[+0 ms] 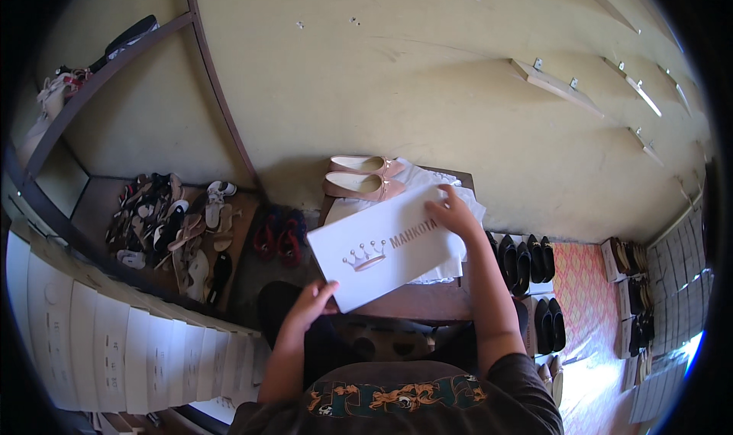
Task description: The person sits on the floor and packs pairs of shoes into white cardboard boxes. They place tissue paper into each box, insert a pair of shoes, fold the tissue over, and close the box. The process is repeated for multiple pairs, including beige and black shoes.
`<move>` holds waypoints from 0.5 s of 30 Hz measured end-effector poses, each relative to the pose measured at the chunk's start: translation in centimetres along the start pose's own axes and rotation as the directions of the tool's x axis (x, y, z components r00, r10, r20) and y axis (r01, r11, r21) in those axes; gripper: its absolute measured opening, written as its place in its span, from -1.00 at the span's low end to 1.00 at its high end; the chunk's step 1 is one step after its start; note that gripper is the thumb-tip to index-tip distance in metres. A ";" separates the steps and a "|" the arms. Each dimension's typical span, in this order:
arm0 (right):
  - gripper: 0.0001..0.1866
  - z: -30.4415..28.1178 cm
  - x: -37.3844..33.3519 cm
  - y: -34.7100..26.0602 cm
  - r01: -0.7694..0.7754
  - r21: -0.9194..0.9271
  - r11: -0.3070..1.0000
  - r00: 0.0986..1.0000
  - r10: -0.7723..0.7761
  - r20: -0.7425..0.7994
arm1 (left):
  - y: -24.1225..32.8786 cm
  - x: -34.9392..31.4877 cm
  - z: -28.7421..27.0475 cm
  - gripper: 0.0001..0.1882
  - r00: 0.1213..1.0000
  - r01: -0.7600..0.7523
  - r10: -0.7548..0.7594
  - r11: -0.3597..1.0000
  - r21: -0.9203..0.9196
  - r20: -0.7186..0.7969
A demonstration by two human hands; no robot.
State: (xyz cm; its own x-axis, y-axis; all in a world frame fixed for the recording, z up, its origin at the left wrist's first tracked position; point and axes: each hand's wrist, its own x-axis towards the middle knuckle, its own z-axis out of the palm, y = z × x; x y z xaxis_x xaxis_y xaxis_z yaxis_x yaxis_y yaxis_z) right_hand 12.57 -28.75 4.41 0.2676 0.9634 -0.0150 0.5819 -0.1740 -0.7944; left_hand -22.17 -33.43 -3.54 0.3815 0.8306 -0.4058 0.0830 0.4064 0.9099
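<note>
A white shoebox [389,252] with a printed crown is tilted between my hands, above a small brown table [416,307]. My left hand [311,305] grips its near left corner, thumb on top. At the far right end, my right hand [456,212] holds the edge with its thumb and fingers; the underside of the box is hidden. Just beyond the box, a pair of pink flat shoes [355,184] sits side by side on the table. White tissue paper [427,177] lies crumpled beside them and partly under the box.
A row of white shoeboxes [126,351] stands at the left. Behind it, many sandals [164,221] are piled on a shelf, with dark red shoes [281,238] beside the table. Black flats [527,261] stand on boxes at the right. Wooden brackets [557,87] jut from the wall.
</note>
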 end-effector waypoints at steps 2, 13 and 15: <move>-0.32 2.3 3.7 -0.6 0.059 -0.203 0.977 0.995 -0.041 0.090 | -1.7 -1.1 1.4 -0.48 0.975 0.197 -0.192 0.980 -0.037 0.115; -0.35 14.1 9.3 -5.3 0.192 -0.570 0.799 0.933 0.032 0.358 | -5.9 -2.0 8.1 -0.34 0.864 0.308 -0.213 0.941 -0.144 0.456; -0.37 14.8 9.1 -5.1 0.161 -0.564 0.810 0.942 0.044 0.332 | -5.8 -1.6 8.4 -0.31 0.844 0.320 -0.227 0.940 -0.116 0.486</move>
State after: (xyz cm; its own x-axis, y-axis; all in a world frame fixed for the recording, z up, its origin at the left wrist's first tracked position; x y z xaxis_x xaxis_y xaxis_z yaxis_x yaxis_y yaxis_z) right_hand 0.68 -16.11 -0.64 0.0231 0.9678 -0.2507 0.9474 -0.1013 -0.3035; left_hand -15.54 -40.26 -7.46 0.7504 0.4236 -0.5074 0.0934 0.6920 0.7158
